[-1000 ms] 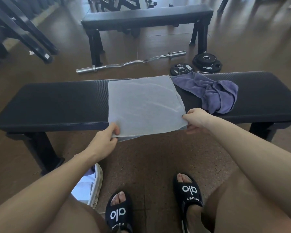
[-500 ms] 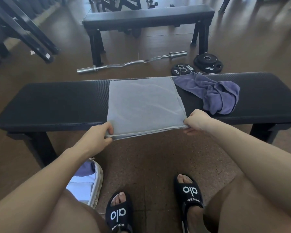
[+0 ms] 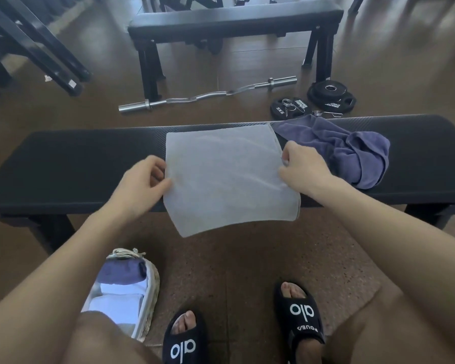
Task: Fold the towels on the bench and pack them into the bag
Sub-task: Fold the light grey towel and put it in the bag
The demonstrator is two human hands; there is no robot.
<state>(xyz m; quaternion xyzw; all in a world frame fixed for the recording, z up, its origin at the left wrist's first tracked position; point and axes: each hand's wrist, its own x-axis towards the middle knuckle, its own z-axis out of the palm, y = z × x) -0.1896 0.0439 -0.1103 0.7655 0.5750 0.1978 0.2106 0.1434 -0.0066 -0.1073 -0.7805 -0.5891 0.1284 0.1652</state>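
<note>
hands (image 3: 142, 182) farther up white towel (image 3: 226, 174)

Both black sandals at the bottom of the frame carry white lettering across the strap. The left sandal (image 3: 183, 342) reads "alo". The right sandal (image 3: 301, 317) shows the same "alo", with a smaller line under it that looks like "POWER", though that is hard to be sure of.

On the floor in the upper right, the smaller black weight plate (image 3: 286, 109) is marked "5KG" in white, with further white brand lettering too small to read. The larger weight plate (image 3: 331, 97) beside it also has white lettering along its rim, not legible.
</note>
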